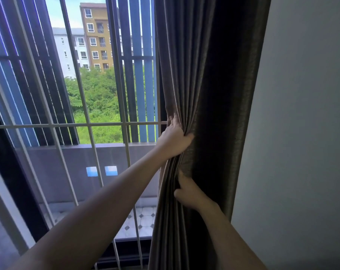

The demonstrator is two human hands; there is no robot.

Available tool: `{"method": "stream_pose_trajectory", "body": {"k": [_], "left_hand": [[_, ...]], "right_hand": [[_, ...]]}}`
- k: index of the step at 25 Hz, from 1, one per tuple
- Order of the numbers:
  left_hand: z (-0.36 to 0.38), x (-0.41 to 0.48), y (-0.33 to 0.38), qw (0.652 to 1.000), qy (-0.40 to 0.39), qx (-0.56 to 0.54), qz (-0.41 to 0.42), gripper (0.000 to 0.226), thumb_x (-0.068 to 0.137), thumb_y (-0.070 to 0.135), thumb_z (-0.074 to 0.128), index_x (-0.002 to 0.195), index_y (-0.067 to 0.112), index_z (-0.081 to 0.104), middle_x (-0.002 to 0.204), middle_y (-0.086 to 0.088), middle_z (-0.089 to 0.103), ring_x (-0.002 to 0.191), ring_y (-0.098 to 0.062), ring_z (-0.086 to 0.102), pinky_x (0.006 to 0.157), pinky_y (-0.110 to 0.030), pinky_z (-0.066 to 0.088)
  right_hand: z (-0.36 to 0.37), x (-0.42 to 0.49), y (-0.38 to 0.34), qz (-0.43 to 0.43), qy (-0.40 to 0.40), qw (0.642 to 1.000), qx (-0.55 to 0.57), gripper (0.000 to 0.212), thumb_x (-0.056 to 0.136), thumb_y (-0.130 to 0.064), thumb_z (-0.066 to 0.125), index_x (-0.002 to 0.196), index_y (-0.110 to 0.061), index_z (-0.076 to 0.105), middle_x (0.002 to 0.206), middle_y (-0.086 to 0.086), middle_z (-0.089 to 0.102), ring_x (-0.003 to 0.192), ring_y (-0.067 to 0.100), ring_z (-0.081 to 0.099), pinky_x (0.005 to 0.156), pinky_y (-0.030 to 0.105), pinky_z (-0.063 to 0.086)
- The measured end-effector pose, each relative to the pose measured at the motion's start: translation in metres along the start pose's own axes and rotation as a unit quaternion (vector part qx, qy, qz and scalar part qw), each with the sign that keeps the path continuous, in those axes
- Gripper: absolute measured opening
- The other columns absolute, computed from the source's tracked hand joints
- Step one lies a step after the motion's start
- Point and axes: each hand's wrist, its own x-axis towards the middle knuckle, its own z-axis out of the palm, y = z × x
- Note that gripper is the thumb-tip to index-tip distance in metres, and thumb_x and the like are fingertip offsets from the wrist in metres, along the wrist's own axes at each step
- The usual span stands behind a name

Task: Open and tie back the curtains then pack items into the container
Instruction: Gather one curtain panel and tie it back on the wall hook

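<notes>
While curtain (204,94) is hanging bunched beside wall (301,133), window grille (87,124) is showing uncovered to its left. L hand (174,141) is gripping folds; R hand (188,193), just below, is pinching them. Opening looks done; tie-back & packing pending, no tie or container showing.

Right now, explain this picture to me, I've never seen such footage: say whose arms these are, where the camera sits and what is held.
No machine here: one camera worn on a person's head looks forward and down at their bare arms. The left hand grips the gathered folds of the dark curtain; the right hand grips the same bunch lower down. The curtain sits bunched beside a pale wall. Left of it, a white window grille shows a balcony, trees and apartment blocks. No tie-back or container is in view.
</notes>
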Motion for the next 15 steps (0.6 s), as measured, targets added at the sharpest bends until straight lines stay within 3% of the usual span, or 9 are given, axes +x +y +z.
{"method": "stream_pose_trajectory", "body": {"k": [1,3,4,5,6,8,11,13,15], "left_hand": [[-0.002,0.0,-0.001,1.0,0.009,-0.002,0.0,0.083,0.068,0.04,0.041,0.145,0.022,0.016,0.143,-0.015,0.04,0.125,-0.035,0.046,0.098,-0.052,0.044],[-0.004,0.002,-0.01,1.0,-0.001,-0.011,0.005,0.081,0.069,0.029,0.037,0.146,0.022,0.015,0.145,-0.019,0.038,0.13,-0.038,0.041,0.102,-0.052,0.042],[-0.006,0.003,-0.014,1.0,-0.008,-0.023,0.009,0.079,0.071,0.024,0.037,0.147,0.023,0.014,0.145,-0.021,0.037,0.131,-0.038,0.039,0.104,-0.052,0.041],[-0.007,0.003,-0.016,0.999,-0.013,-0.039,0.01,0.076,0.076,0.02,0.039,0.147,0.023,0.014,0.145,-0.021,0.037,0.131,-0.038,0.039,0.104,-0.05,0.041],[-0.007,0.003,-0.018,0.998,-0.016,-0.054,0.011,0.071,0.081,0.015,0.04,0.147,0.022,0.015,0.143,-0.019,0.039,0.128,-0.035,0.043,0.101,-0.045,0.044],[-0.007,0.001,-0.018,0.997,-0.02,-0.07,0.02,0.064,0.087,0.007,0.04,0.146,0.016,0.018,0.129,-0.012,0.051,0.108,-0.024,0.055,0.078,-0.025,0.049],[-0.008,0.001,-0.017,0.997,-0.034,-0.065,0.034,0.054,0.089,0.002,0.039,0.141,0.011,0.029,0.088,0.005,0.054,0.074,-0.007,0.052,0.052,-0.009,0.039],[-0.008,0.002,-0.015,0.997,-0.048,-0.056,0.03,0.047,0.089,0.001,0.038,0.135,0.002,0.034,0.073,0.008,0.047,0.062,-0.006,0.046,0.048,-0.011,0.036],[-0.007,0.005,-0.014,0.996,-0.063,-0.049,0.032,0.048,0.088,0.001,0.038,0.135,-0.003,0.03,0.074,0.007,0.047,0.063,-0.007,0.047,0.049,-0.01,0.037]], "right_hand": [[-0.006,-0.003,-0.005,-0.015,0.095,0.993,-0.069,0.085,0.067,-0.002,0.053,0.147,-0.013,0.025,0.147,0.012,0.035,0.137,0.027,0.031,0.113,0.037,0.027],[-0.029,-0.009,-0.011,-0.045,0.381,0.91,-0.155,0.076,0.07,-0.006,0.062,0.141,-0.014,0.037,0.151,0.013,0.029,0.139,0.027,0.027,0.115,0.045,0.019],[-0.047,-0.011,-0.014,-0.036,0.492,0.861,-0.126,0.076,0.073,-0.012,0.065,0.142,-0.015,0.035,0.153,0.014,0.024,0.141,0.026,0.022,0.116,0.045,0.014],[-0.068,-0.011,-0.016,-0.023,0.544,0.837,-0.058,0.082,0.075,-0.018,0.069,0.145,-0.016,0.027,0.155,0.014,0.017,0.142,0.025,0.019,0.117,0.043,0.012],[-0.091,-0.01,-0.013,-0.005,0.536,0.844,0.022,0.093,0.074,-0.022,0.073,0.148,-0.017,0.016,0.157,0.012,0.013,0.143,0.022,0.018,0.117,0.039,0.014],[-0.124,0.0,0.004,0.006,0.409,0.9,0.152,0.109,0.071,-0.022,0.08,0.149,-0.023,0.005,0.153,0.008,0.025,0.135,0.019,0.034,0.113,0.035,0.028],[-0.126,0.013,0.026,0.001,0.2,0.966,0.166,0.098,0.064,-0.018,0.074,0.145,-0.023,0.021,0.135,0.002,0.049,0.118,0.017,0.052,0.104,0.042,0.043],[-0.105,0.016,0.031,0.011,0.115,0.975,0.188,0.085,0.062,-0.013,0.063,0.141,-0.02,0.032,0.126,0.001,0.056,0.115,0.019,0.055,0.095,0.033,0.05],[-0.084,0.014,0.028,0.012,0.07,0.973,0.22,0.071,0.061,-0.012,0.055,0.131,-0.018,0.044,0.112,0.0,0.062,0.106,0.018,0.06,0.079,0.02,0.052]]}}
